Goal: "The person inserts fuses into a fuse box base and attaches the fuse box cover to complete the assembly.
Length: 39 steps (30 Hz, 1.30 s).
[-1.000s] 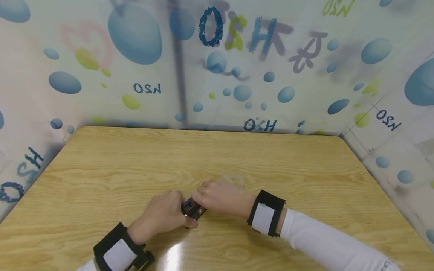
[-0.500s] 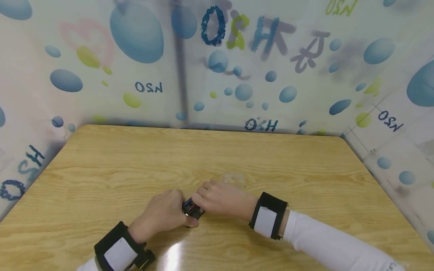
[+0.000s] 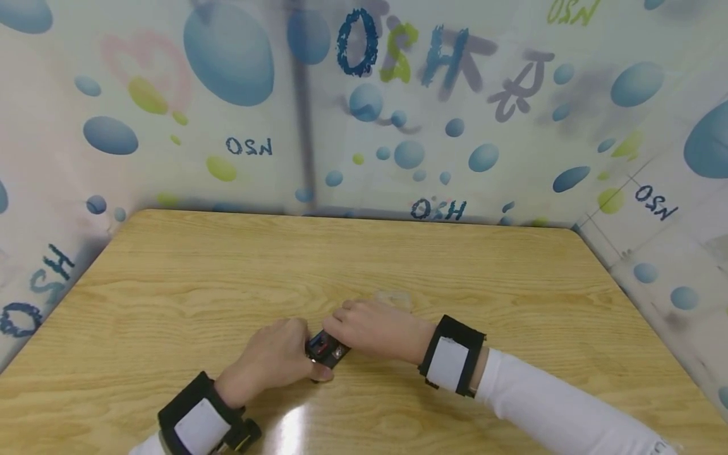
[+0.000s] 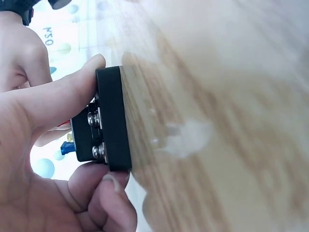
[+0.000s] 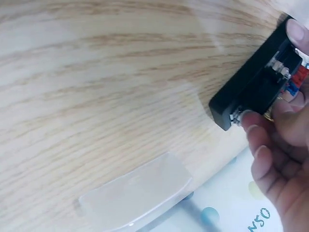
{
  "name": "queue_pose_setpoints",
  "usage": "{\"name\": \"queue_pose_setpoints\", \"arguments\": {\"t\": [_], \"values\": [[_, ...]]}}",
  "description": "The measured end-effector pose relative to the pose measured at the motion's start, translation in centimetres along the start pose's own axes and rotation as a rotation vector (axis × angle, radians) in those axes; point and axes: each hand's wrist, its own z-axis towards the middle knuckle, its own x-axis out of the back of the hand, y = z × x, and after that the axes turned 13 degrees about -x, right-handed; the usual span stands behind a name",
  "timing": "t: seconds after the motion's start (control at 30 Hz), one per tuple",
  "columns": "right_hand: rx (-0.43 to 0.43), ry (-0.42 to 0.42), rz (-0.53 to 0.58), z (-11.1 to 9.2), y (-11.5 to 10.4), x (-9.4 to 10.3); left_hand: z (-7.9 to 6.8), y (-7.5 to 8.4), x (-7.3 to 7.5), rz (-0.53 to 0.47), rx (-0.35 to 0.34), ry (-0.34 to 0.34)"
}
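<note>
A black fuse block [image 3: 325, 349] with metal screw terminals [image 4: 99, 152] along its side is held at the table. Blue [image 4: 67, 147], red and yellow fuses show on its top. My left hand [image 3: 275, 354] grips the block's base, thumb [image 4: 91, 67] on one end and curled fingers on the other. From the right, my right hand [image 3: 381, 332] has curled fingers at the block's far end. In the right wrist view one of its fingertips [image 5: 251, 118] lies right at an end terminal, and its thumb covers part of a yellow fuse. What exactly these fingers pinch, I cannot tell.
A clear plastic cover [image 5: 140, 191] lies on the wooden table [image 3: 227, 265], just beyond my right hand. White fabric walls [image 3: 364, 158] with blue and green drops stand behind and beside the table. Black straps [image 3: 452, 354] wrap both wrists.
Compared with half a second ago, my right hand has shifted slightly up and away, so more of the fuse block's far end shows. My left hand has kept its grip in place.
</note>
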Motion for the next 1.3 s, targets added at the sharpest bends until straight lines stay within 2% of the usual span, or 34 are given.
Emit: {"name": "queue_pose_setpoints", "arguments": {"t": [0.4,0.6,0.67,0.83,0.93,1.03,1.3], "values": [[0.004,-0.013,0.002,0.0,0.1,0.2,0.0,0.0,0.0,-0.004,0.002,-0.003],[-0.004,0.004,0.061,-0.1,0.4,-0.3,-0.1,0.0,0.0,-0.004,0.002,-0.004],[0.021,0.043,0.011,-0.2,0.4,-0.7,-0.1,0.0,0.0,-0.005,0.002,-0.003],[0.127,0.179,-0.249,-0.6,0.2,-1.5,-0.1,-0.1,0.1,-0.006,0.003,-0.003],[0.147,0.202,-0.31,-0.6,0.1,-1.6,-0.1,-0.1,0.1,-0.01,0.008,-0.008],[0.135,0.179,-0.286,-0.6,0.1,-1.4,-0.1,-0.1,0.1,-0.013,0.017,-0.016],[0.056,0.098,-0.094,-1.2,0.8,-0.6,0.1,0.0,0.1,-0.021,0.027,-0.028]]}}
